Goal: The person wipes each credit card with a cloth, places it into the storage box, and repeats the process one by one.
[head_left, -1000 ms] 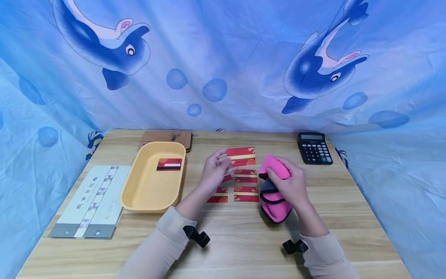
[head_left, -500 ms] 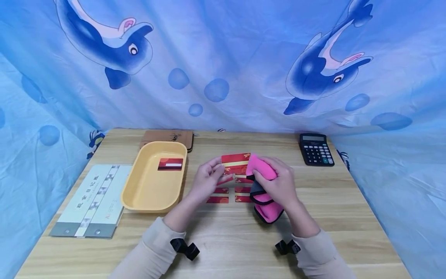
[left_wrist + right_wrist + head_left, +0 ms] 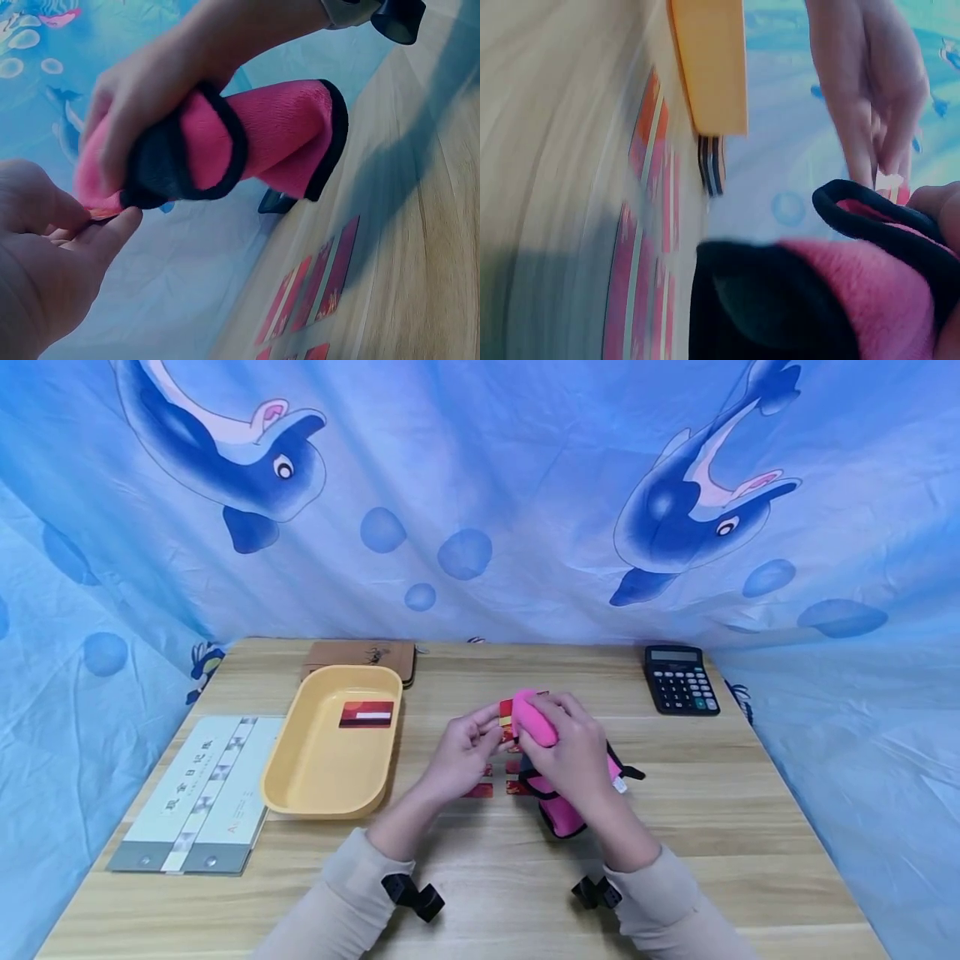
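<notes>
Card: your left hand (image 3: 461, 752) pinches a red card (image 3: 507, 718) by its near edge, lifted above the table (image 3: 480, 877), so its face is free for the cloth. In the left wrist view only a sliver of it shows at your fingertips (image 3: 112, 225).
Cloth: your right hand (image 3: 570, 752) has its fingers curled round a pink cloth with black trim (image 3: 534, 720) and bunches the top end into a pad. I judge you hold it that way to press soft pile against the card. The loose tail (image 3: 566, 806) hangs down toward the table.
Card relative to hands: the card sits between your two hands, its right part covered by the cloth pad and touching it. Your left thumb and fingers are on its left end, just beside your right knuckles.
Left hand: closed in a pinch on the card, nothing else in it.
Right hand: wrapped round the cloth, nothing else in it.
Cards on the table: more red cards (image 3: 477, 790) lie flat in rows under and just beyond your hands, mostly hidden by them. I cannot count them.
Tray: a yellow tray (image 3: 300, 777) sits to your left, well apart from the hands, with one card (image 3: 366, 714) lying in it.
Other things: a ledger (image 3: 195, 793) lies left of the tray and a calculator (image 3: 678, 681) at the far right.
</notes>
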`<control>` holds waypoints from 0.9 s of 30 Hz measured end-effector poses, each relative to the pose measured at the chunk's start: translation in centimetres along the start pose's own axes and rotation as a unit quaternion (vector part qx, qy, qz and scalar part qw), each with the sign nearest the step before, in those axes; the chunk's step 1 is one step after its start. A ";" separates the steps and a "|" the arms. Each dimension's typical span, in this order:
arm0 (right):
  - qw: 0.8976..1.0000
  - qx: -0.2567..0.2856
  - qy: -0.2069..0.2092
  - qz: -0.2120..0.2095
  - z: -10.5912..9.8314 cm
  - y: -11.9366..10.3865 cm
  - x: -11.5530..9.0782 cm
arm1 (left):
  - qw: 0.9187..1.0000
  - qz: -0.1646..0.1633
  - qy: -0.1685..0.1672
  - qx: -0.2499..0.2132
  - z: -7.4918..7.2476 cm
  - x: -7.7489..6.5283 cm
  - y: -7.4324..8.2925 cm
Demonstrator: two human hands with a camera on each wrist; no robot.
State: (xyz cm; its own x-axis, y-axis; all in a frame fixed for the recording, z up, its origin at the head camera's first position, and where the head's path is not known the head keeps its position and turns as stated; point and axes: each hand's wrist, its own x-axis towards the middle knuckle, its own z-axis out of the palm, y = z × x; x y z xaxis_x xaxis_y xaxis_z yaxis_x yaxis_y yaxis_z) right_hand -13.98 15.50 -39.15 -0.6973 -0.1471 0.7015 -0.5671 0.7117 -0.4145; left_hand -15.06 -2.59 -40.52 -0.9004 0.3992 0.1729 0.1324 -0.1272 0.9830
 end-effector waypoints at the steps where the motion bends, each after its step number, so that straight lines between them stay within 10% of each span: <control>1: 1.000 0.009 -0.001 -0.005 0.2 -0.3 0.0 | 1.000 0.006 -0.004 0.009 0.1 0.1 -0.1; 27: 0.997 -0.069 -0.017 0.017 -0.6 -0.2 0.5 | 0.999 0.015 0.026 -0.033 -0.4 -0.2 0.2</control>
State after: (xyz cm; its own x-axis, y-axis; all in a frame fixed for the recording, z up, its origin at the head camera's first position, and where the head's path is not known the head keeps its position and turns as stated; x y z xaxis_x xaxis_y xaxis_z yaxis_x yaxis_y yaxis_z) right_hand -13.96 15.72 -38.38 -0.7309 -0.1434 0.6673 -0.4792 0.8040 -0.3521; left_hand -15.03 -3.05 -40.41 -0.9169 0.3469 0.1974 0.1337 -0.1989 0.9708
